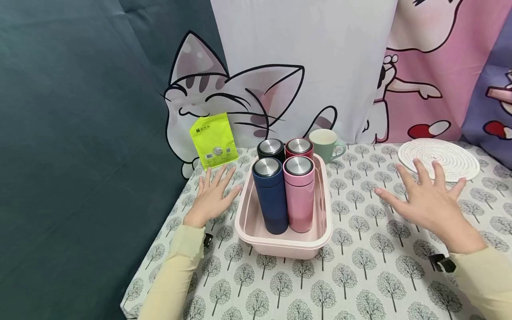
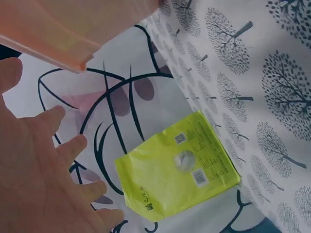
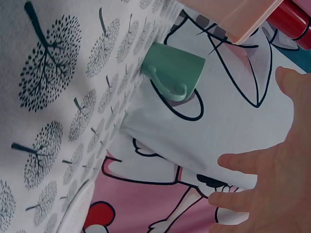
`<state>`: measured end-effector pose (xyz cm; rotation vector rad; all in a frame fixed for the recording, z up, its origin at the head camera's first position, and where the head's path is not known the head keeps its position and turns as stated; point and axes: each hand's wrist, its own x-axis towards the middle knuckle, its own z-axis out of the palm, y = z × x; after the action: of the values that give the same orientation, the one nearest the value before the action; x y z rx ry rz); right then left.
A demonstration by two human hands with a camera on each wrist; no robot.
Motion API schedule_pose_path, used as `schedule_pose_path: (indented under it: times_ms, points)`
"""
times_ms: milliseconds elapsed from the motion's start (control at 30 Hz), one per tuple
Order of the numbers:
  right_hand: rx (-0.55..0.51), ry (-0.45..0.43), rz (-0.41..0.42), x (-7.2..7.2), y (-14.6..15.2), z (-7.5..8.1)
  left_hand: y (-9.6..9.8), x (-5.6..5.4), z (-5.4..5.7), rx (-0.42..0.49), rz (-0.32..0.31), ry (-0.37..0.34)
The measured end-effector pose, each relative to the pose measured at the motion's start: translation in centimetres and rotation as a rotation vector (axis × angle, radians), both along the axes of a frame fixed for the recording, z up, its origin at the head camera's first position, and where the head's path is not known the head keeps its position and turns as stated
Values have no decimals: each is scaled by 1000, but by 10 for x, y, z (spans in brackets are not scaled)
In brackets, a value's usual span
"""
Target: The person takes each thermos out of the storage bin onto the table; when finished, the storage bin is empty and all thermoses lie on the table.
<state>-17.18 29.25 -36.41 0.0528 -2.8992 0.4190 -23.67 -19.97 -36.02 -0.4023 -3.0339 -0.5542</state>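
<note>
In the head view my left hand (image 1: 211, 198) spreads its fingers left of a pink plastic bin (image 1: 276, 247), holding nothing. My right hand (image 1: 430, 204), fingers also spread and holding nothing, is over the right side of the table, its fingertips overlapping a round white woven mat (image 1: 438, 160). Several vacuum flasks stand upright in the bin: a dark blue flask (image 1: 272, 200) and a pink flask (image 1: 299, 200) in front, a black flask (image 1: 271, 149) and a red flask (image 1: 299, 146) behind. A yellow-green pouch (image 2: 180, 167) stands beyond my left hand.
Behind the bin, to its right, stands a mint-green mug (image 3: 175, 70), handle facing right. A tree-patterned cloth (image 1: 348, 275) covers the table. Cartoon-printed curtains (image 1: 332, 53) hang at the back, and a dark green curtain (image 1: 80, 155) hangs along the left edge.
</note>
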Motion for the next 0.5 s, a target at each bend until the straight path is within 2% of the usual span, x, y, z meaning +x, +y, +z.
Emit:
schedule_pose_path:
  times_ms: [133, 267, 400, 500]
  points:
    - [-126, 67, 37, 3, -6, 4, 1, 3, 6, 122, -74, -82]
    - [-306, 124, 63, 10, -23, 16, 8, 7, 15, 339, -175, -254]
    - [-450, 145, 128, 14, -52, 26, 14, 8, 18, 542, -135, -396]
    - [-492, 150, 193, 14, -73, 28, 16, 9, 18, 606, -79, -418]
